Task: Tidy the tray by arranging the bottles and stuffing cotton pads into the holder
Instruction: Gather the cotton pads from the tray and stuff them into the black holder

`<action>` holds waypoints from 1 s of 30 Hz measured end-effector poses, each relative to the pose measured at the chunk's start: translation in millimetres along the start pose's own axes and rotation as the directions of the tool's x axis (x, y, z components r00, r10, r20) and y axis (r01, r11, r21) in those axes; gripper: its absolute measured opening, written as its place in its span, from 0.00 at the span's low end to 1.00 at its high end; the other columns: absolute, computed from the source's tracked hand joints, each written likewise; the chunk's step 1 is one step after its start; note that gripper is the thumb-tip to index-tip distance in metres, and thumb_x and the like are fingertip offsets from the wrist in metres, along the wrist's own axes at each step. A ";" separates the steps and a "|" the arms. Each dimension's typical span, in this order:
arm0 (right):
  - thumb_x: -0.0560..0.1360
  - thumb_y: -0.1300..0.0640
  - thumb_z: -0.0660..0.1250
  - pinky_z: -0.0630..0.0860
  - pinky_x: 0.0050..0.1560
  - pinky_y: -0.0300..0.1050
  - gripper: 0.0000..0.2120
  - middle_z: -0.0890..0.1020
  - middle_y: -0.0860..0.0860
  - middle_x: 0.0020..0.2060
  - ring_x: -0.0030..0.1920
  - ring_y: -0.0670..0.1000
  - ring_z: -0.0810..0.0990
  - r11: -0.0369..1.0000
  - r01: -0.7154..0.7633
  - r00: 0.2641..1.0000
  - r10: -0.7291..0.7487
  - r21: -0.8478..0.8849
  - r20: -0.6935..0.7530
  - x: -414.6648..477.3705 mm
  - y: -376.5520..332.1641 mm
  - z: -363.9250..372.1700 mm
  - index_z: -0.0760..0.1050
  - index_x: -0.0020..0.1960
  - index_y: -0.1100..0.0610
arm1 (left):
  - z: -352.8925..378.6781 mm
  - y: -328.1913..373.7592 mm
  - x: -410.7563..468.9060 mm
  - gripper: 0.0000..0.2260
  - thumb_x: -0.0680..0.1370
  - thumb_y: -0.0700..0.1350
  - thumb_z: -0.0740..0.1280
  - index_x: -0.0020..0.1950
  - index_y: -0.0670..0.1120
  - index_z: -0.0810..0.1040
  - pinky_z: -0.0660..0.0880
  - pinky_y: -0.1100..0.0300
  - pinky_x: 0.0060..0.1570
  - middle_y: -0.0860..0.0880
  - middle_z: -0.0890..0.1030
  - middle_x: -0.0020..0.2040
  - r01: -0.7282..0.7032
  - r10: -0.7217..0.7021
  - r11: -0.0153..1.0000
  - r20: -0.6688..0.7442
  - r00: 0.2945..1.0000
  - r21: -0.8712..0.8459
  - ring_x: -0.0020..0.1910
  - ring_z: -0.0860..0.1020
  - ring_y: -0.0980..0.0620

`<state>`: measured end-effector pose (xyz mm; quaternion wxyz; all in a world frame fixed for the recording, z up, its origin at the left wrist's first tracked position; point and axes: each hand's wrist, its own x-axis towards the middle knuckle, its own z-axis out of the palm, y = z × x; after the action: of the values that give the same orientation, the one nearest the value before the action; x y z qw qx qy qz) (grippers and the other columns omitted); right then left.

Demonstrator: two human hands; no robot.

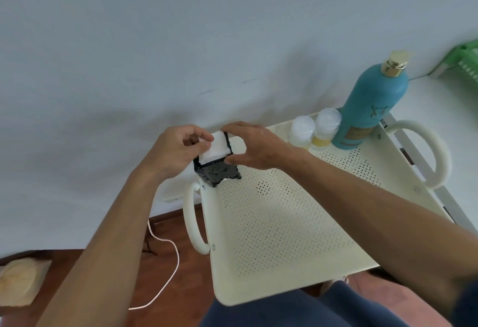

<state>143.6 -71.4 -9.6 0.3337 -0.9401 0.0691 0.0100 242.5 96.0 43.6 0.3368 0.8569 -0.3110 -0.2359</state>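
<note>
A cream perforated tray with looped handles lies before me. At its far left corner stands a black square holder with white cotton pads showing in its top. My left hand pinches the pads at the holder's left edge. My right hand grips the holder's right side from above. A tall teal bottle with a gold cap stands at the tray's far right corner. Two small clear-capped bottles stand side by side just left of it.
A white wall rises behind the tray. A white cord trails over the brown wooden floor at the left, near a beige cloth. A green basket sits at the far right. My dark blue trousers show below the tray.
</note>
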 end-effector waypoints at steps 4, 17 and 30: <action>0.70 0.46 0.70 0.64 0.66 0.46 0.34 0.69 0.50 0.70 0.67 0.53 0.69 1.000 0.004 1.000 -0.004 0.002 -0.001 -1.3 -0.2 -0.1 0.62 0.72 0.52 | 6.7 -8.8 5.4 0.03 0.73 0.48 0.71 0.42 0.58 0.80 0.68 0.65 0.35 0.52 0.77 0.40 -0.035 0.043 0.957 -0.023 0.999 0.288 0.35 0.73 0.59; 0.70 0.47 0.70 0.61 0.64 0.40 0.33 0.69 0.49 0.70 0.68 0.51 0.68 1.000 0.005 1.000 -0.005 0.016 -0.018 -3.3 -2.8 -0.2 0.63 0.72 0.52 | 30.4 -6.0 -4.5 0.11 0.74 0.59 0.65 0.49 0.54 0.81 0.67 0.59 0.35 0.53 0.79 0.46 -0.077 0.245 0.864 -0.282 0.927 0.498 0.44 0.76 0.51; 0.71 0.48 0.70 0.62 0.65 0.42 0.34 0.67 0.50 0.71 0.68 0.52 0.67 0.999 -0.015 1.000 0.015 0.028 0.011 -5.4 -6.7 -0.5 0.61 0.72 0.53 | 39.8 -12.3 -9.4 0.12 0.73 0.59 0.66 0.51 0.55 0.81 0.62 0.64 0.30 0.53 0.80 0.47 0.042 0.110 0.914 -0.345 0.932 0.404 0.42 0.74 0.53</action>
<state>139.1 -66.0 -4.6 0.3471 -0.9347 0.0746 0.0166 216.2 92.5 10.2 0.2074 0.9307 -0.3013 0.0005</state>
